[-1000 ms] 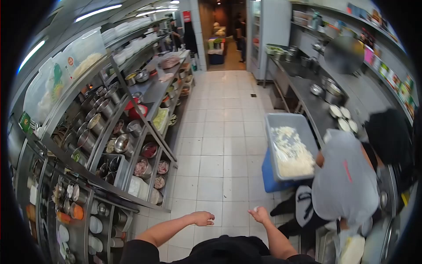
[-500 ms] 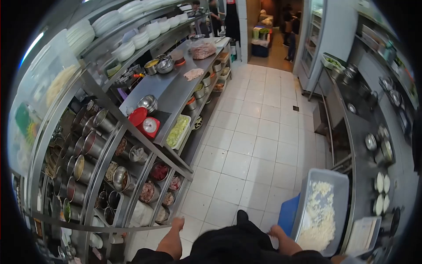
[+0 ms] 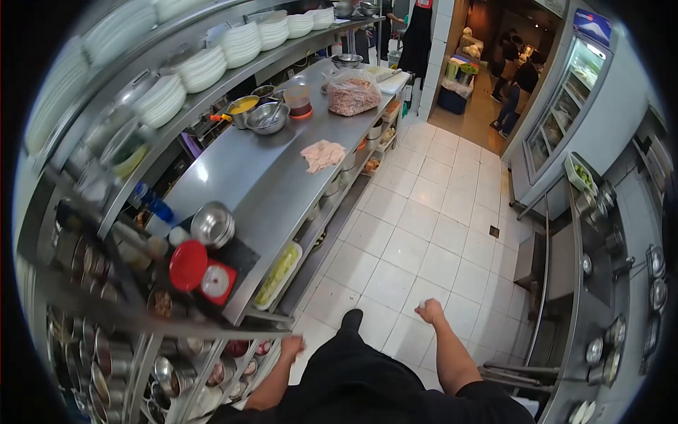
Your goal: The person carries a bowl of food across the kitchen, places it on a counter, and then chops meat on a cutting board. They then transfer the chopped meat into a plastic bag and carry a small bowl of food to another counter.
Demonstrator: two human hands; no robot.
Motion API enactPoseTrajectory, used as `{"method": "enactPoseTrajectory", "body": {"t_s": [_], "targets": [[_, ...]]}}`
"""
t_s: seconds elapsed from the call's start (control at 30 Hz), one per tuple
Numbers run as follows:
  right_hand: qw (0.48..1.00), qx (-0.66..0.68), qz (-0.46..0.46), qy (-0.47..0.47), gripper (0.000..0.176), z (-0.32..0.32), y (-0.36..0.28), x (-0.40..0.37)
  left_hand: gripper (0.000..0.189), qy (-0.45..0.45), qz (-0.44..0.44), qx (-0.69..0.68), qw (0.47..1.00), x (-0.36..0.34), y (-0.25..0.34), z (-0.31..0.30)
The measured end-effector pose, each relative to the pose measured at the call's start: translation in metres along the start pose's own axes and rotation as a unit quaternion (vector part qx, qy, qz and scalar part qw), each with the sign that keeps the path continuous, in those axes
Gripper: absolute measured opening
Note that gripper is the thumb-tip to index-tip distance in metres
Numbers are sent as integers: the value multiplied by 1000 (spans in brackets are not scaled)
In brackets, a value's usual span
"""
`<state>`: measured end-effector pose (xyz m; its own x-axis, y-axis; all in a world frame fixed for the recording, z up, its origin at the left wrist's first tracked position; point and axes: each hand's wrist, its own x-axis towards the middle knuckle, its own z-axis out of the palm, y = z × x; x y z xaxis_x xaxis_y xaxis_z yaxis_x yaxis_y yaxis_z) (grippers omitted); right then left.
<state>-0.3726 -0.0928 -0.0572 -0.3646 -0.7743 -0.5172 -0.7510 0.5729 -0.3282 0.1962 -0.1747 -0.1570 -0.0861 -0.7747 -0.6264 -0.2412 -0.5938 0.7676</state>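
Note:
My left hand (image 3: 292, 345) hangs low beside the corner of the steel shelving, its fingers curled and blurred; whether it holds anything does not show. Out in front over the tiled floor, my right hand (image 3: 429, 311) is closed round something small and whitish that I cannot make out. Nearest on the left counter (image 3: 265, 191) are a red scale (image 3: 215, 281), a round red lid or pan (image 3: 188, 265) and stacked steel bowls (image 3: 212, 224). Farther along lie a piece of pale raw meat (image 3: 323, 155) and a bag of minced meat (image 3: 354, 92).
White tiled floor (image 3: 406, 244) runs between the left counter and the right steel counter (image 3: 575, 283). A glass-door fridge (image 3: 565, 106) stands at the back right. Several people (image 3: 519, 85) are beyond the doorway. Plates (image 3: 242, 53) fill the upper left shelf.
I have moved forward along the aisle, and the counter and scale are nearer. My right hand has swung up and forward. The grey tub of white food has left the view.

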Motion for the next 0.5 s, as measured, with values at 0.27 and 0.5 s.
{"method": "enactPoseTrajectory", "body": {"t_s": [0.27,0.5], "targets": [[987,35,23,152,31,-19,147,105,24,109,353,191,909,245,544,187],[922,157,315,-164,50,-147,185,159,74,298,119,445,836,387,693,303]]}}
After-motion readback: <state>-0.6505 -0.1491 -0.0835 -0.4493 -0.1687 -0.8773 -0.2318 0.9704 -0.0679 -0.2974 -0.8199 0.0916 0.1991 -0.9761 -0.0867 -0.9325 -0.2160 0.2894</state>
